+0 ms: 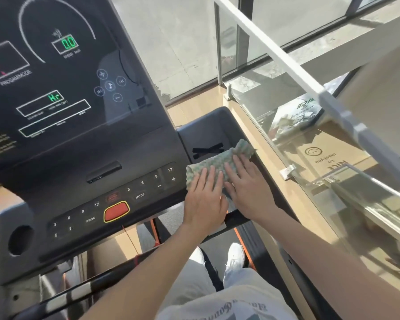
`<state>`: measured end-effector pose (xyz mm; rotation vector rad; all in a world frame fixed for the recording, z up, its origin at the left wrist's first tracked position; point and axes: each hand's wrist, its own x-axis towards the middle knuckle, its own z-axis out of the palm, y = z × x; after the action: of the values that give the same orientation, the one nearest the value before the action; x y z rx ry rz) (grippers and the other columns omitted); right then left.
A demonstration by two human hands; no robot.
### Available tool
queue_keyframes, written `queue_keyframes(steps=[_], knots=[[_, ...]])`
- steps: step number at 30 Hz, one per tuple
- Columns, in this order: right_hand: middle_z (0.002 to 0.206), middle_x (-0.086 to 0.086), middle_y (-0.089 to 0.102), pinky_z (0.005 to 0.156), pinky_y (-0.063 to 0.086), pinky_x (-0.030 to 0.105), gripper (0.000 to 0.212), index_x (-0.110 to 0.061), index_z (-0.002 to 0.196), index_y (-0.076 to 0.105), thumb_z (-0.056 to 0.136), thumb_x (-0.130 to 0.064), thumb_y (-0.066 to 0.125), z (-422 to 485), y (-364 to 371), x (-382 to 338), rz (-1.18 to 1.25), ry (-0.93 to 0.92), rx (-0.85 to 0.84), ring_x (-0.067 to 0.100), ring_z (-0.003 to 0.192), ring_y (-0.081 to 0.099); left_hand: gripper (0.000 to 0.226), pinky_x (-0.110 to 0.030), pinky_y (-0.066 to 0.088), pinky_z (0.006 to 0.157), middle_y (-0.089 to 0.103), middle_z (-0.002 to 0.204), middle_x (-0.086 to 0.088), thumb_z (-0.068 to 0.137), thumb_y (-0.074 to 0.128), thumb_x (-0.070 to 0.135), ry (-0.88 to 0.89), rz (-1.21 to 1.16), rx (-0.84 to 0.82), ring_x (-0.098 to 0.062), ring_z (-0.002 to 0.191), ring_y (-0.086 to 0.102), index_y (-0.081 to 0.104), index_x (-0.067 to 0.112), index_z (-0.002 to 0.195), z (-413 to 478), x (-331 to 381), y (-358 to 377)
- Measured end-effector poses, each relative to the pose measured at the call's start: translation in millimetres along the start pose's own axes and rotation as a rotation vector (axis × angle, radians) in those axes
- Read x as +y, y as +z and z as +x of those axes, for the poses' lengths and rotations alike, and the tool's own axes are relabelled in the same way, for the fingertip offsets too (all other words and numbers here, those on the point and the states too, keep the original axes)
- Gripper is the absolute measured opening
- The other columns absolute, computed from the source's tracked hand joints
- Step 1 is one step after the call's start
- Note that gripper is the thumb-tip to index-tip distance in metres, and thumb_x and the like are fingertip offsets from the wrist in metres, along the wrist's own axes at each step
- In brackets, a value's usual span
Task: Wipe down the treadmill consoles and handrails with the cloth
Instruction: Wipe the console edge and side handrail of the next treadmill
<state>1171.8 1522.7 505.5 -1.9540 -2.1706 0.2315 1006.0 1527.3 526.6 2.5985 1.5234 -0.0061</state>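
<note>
Cloth (219,158) lies spread on the right-hand tray (208,125) of the console (79,158), just beside the speed keys (165,179), with its far end bunched near the tray's outer edge. In the head view both grips press down on it side by side. The left grip (206,197) and the right grip (247,188) are released, fingers straight and flat on the fabric, grasping nothing. Flat palms likely serve to spread pressure and slide the cloth across the tray rather than lift it. The cloth is pale green with a white, bumpy speckled weave, folded into a thick pad and partly hidden under the palms. It looks soft and likely to ruck up when pushed.
</note>
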Motion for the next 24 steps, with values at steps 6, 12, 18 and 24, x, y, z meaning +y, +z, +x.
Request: queue_keyframes(steps=[6,12,18,24], knots=[[0.167,0.01,0.01,0.124,0.003,0.048,0.064,-0.023,0.16,0.017,0.104,-0.054,0.013,34.6,-6.8,6.7,-0.045,0.042,-0.145,0.027,0.155,0.002,0.069,-0.048,0.013,0.127,0.022,0.166,-0.015,0.1,0.026,0.047,0.007,0.043,-0.06,-0.03,0.156,0.016,0.028,0.01,0.159,33.9,-14.5,-2.1],[0.168,0.004,-0.008,0.123,-0.006,0.042,0.063,-0.027,0.161,0.007,0.105,-0.052,0.023,95.3,-25.3,14.8,0.007,0.056,-0.264,0.022,0.154,-0.013,0.075,-0.043,0.009,0.128,0.01,0.17,-0.013,0.099,0.008,0.054,-0.031,0.064,-0.104,-0.026,0.158,0.007,0.017,0.015,0.162,86.3,-43.4,-13.6],[0.168,0.001,-0.011,0.126,0.001,0.044,0.063,-0.03,0.161,0.007,0.105,-0.05,0.03,154.2,-30.1,27.3,0.049,0.037,-0.338,0.019,0.154,-0.011,0.066,-0.042,0.004,0.128,0.004,0.17,-0.012,0.105,0.015,0.048,-0.075,0.05,-0.136,-0.026,0.158,0.003,0.009,0.015,0.163,141.6,-66.0,-26.2],[0.169,0.002,-0.005,0.125,0.008,0.046,0.061,-0.029,0.16,0.01,0.105,-0.036,0.036,183.5,-28.5,37.7,0.176,0.041,-0.331,0.019,0.155,-0.005,0.062,-0.043,0.004,0.128,0.002,0.171,-0.01,0.106,0.018,0.042,-0.113,-0.047,-0.198,-0.029,0.157,0.005,0.005,0.02,0.163,176.1,-72.4,-35.3]])
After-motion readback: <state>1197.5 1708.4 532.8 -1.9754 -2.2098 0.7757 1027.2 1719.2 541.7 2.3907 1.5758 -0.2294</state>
